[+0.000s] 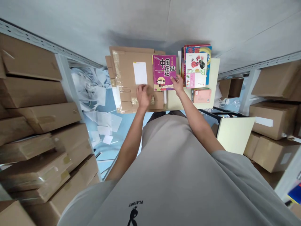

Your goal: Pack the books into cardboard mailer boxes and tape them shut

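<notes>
A purple book with large black Chinese characters and cartoon figures on its cover lies partly over the flattened cardboard. My right hand grips the book's right edge, thumb on top of the cover. On the cardboard, just below a white paper label, is my left hand; its fingers are loosely bent and slightly blurred, with nothing seen in them. To the right of my right hand stands a stack of books, a white one with fruit pictures on top. Closer to me sits a smaller pink booklet pile.
The pale yellow table meets the wall at its far side. Shelves of cardboard boxes flank me on the left, and more boxes on the right. Loose white papers litter the blue floor. A pale panel is at my right.
</notes>
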The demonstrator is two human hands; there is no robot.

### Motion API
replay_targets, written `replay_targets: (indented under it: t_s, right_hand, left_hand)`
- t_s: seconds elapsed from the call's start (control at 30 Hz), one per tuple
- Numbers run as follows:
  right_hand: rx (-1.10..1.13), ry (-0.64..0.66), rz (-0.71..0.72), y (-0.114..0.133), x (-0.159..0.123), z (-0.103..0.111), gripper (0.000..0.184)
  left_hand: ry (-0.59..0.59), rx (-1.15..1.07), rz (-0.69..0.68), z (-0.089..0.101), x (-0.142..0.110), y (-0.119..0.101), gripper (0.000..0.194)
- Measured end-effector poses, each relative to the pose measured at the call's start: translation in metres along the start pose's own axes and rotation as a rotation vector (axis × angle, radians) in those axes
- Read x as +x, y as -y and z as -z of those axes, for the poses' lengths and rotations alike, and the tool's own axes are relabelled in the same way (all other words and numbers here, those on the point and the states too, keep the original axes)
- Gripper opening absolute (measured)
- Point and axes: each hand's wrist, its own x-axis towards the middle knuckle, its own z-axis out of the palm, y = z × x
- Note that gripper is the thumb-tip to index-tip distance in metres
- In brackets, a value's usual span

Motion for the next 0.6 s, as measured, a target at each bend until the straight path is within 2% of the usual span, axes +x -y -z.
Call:
replay_targets:
  t_s: [0.13,0.27,0.43,0.53,0.6]
  right_hand:
    - [-0.009,-0.034,0.0,0.001,0.001,-0.002,0.083]
    - [0.048,-0.048,-0.01,0.003,0.002,-0.003,0.082]
    - [0.012,0.014,0.033,0.008,0.008,-0.007,0.087]
    - [0.078,0.046,0.067,0.021,0.0,0.003,0.089]
    - [0.171,0.045,0.113,0.034,-0.018,0.021,0.089]
  left_hand:
    - [0.004,-0.046,0.012,-0.001,0.0,0.001,0.058]
    - [-0.024,0.01,0.015,-0.001,0.0,-0.004,0.054]
    - [-0.007,-0.041,0.078,0.007,0.01,-0.015,0.051]
    - [-0.004,-0.076,0.142,0.019,0.014,-0.024,0.044]
    - [0.019,-0.161,0.182,0.026,0.009,-0.035,0.044]
